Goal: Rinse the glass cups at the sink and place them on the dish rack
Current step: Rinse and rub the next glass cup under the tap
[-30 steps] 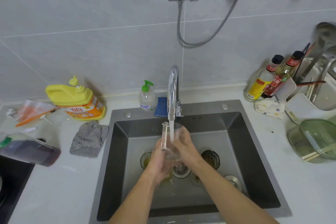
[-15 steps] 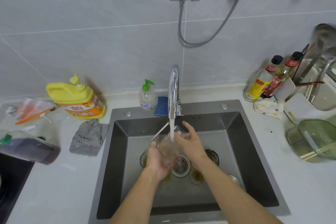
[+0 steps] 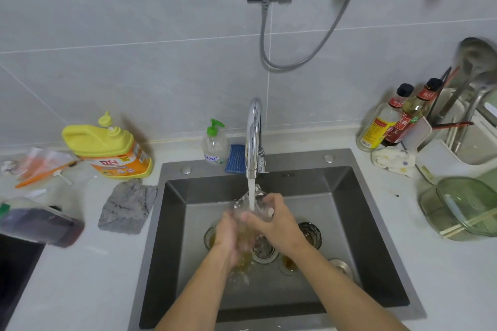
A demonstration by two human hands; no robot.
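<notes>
Rinsing under way: one glass cup in hand, none racked yet.

The left hand (image 3: pixel 228 236) and right hand (image 3: pixel 274 223) are curling their fingers round one glass cup (image 3: pixel 252 201), holding it under the faucet (image 3: pixel 254 137) stream over the sink (image 3: pixel 363 209) middle. Three waiting cups (image 3: pixel 309 234) are sitting on the sink floor, perhaps a fourth under the left wrist. None is showing on the dish rack (image 3: pixel 451 158) by the desk's right edge.

Two arms seen above sink (image 3: pixel 376 223), coming in over its front rim. Left forearm (image 3: pixel 199 290): slim, bare along whole visible length. Right forearm (image 3: pixel 344 287): same build, bare to wrist. Left hand (image 3: pixel 228 234): bare, outline blurred over sink's drain. Right hand (image 3: pixel 274 226): bare; one short, trimmed nail showed on side nearest sink's back wall. Finer detail too blurred to tell.
</notes>
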